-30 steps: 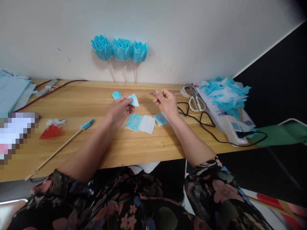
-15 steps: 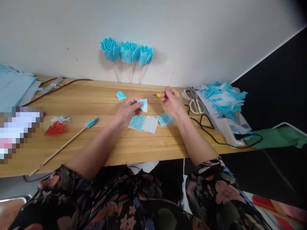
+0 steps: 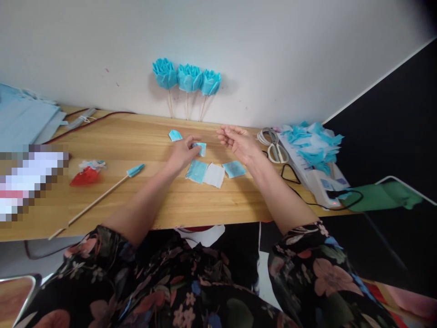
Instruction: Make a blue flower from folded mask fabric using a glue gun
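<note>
My left hand (image 3: 184, 152) has its thumb on a small blue-and-white piece of mask fabric (image 3: 202, 149), pinched above the desk. Just right of it, my right hand (image 3: 241, 143) is raised with its fingertips drawn together; whatever they hold, if anything, is too small to make out. Beneath the hands lie a blue fabric square (image 3: 197, 171), a white square (image 3: 215, 175) and another blue square (image 3: 234, 169). A trimmed blue petal (image 3: 175, 135) rests just beyond my left fingers. To the left lies a wooden stick (image 3: 94, 202) with a rolled blue tip (image 3: 135, 170).
Several blue fabric flowers (image 3: 189, 78) on sticks lean against the wall. Scissors (image 3: 277, 153) and a pile of blue scraps (image 3: 312, 143) are at right, near a white power strip (image 3: 322, 187) with a black cord. At left are face masks (image 3: 27, 118) and a red bundle (image 3: 86, 176).
My right hand has moved slightly left, and the yellow-and-metal tip seen beside it before is now out of sight. My left hand keeps the fabric piece, lowered a little. The whole view has shifted slightly.
</note>
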A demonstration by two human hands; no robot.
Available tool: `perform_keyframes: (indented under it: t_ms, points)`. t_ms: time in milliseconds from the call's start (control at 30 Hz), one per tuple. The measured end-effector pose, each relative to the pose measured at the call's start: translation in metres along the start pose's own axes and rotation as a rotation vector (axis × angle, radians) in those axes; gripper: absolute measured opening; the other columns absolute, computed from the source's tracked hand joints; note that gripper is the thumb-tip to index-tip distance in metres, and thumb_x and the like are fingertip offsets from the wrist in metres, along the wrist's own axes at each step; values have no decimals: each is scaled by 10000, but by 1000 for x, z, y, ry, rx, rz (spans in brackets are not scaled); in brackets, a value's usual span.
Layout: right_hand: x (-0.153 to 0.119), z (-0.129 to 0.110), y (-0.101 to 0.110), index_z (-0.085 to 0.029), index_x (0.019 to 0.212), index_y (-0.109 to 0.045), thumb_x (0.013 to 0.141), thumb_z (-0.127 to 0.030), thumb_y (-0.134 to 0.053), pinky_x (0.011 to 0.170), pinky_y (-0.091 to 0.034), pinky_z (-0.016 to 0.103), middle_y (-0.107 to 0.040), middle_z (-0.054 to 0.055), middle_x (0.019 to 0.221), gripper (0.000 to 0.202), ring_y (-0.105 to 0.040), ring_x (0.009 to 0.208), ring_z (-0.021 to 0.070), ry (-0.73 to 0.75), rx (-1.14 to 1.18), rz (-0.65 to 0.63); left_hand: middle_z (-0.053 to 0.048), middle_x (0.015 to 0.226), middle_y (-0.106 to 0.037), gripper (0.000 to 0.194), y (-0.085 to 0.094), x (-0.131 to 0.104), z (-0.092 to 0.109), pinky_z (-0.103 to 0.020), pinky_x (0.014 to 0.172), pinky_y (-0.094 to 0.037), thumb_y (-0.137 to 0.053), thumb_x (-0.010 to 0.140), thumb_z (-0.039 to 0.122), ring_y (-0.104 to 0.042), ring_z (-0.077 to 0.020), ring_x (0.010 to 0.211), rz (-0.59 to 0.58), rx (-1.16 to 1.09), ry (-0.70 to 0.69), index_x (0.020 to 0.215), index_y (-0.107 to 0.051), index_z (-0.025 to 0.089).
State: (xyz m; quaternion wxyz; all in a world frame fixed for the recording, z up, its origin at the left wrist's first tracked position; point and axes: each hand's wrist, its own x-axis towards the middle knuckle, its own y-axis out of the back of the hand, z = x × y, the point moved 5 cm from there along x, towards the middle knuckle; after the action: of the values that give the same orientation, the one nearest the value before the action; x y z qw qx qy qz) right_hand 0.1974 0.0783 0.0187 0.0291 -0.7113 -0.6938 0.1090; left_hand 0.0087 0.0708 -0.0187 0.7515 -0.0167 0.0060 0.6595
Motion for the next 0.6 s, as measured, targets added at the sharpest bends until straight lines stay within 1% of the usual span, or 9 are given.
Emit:
perform_keyframes:
  t_ms: [67, 133, 200, 267, 367, 433, 467, 533, 600]
  points:
    - [-3, -1, -4, -203, 904, -719, 934, -145, -623, 726, -597, 182, -808, 8, 907, 116, -741, 761, 72, -4, -10, -11, -14, 879, -724, 279, 3, 2, 1, -220, 676, -448, -659, 698, 29, -618, -144, 740, 33, 105, -94, 908, -731, 199]
    - [-6, -2, -6, -202, 942, -716, 933, -123, -601, 736, -605, 197, -810, 13, 905, 140, -750, 781, 83, -12, -11, -17, -26, 957, -728, 294, 7, 2, 4, -235, 763, -453, -677, 663, 27, -611, -172, 832, 82, 201, -174, 877, -747, 216]
    - [-7, -3, -7, -203, 979, -707, 926, -108, -597, 733, -609, 205, -808, 12, 889, 154, -755, 781, 89, -19, -14, -25, -37, 992, -725, 311, 8, 2, 6, -256, 831, -449, -696, 648, 43, -605, -197, 884, 107, 276, -226, 893, -754, 226]
    - [-7, -6, -9, -203, 1006, -696, 917, -108, -611, 721, -611, 206, -807, 12, 884, 156, -755, 772, 92, -21, -26, -41, -47, 1008, -724, 312, 8, 2, 5, -274, 871, -442, -703, 656, 65, -606, -212, 913, 106, 331, -260, 918, -755, 227]
    - [-4, -14, -20, -205, 1039, -683, 912, -117, -631, 711, -617, 204, -804, 13, 897, 162, -756, 783, 96, -11, -68, -92, -51, 969, -726, 291, 7, 4, 2, -283, 869, -440, -696, 675, 86, -611, -221, 908, 104, 362, -269, 922, -755, 227]
    - [0, -20, -37, -202, 1050, -672, 912, -134, -649, 717, -620, 212, -799, 13, 901, 156, -757, 800, 104, 14, -102, -147, -45, 927, -729, 255, 7, 6, 0, -288, 838, -443, -686, 695, 103, -611, -221, 860, 107, 362, -254, 906, -754, 229]
    - [2, -23, -49, -197, 1043, -665, 909, -152, -668, 722, -621, 220, -794, 15, 901, 142, -757, 804, 110, 31, -120, -182, -49, 921, -729, 230, 7, 7, 0, -294, 831, -444, -675, 717, 114, -616, -223, 853, 124, 378, -253, 903, -752, 224]
    - [6, -27, -80, -184, 1007, -649, 893, -194, -712, 712, -619, 239, -780, 17, 882, 131, -756, 797, 126, 68, -158, -263, -62, 912, -727, 204, 6, 7, -1, -313, 813, -450, -650, 749, 111, -629, -233, 850, 131, 430, -232, 902, -742, 209]
    - [6, -27, -119, -170, 966, -635, 894, -215, -719, 687, -606, 236, -758, 10, 840, 120, -751, 782, 129, 95, -190, -367, -66, 862, -715, 168, 4, 8, -2, -336, 808, -460, -646, 766, 102, -636, -250, 866, 127, 434, -197, 881, -720, 198]
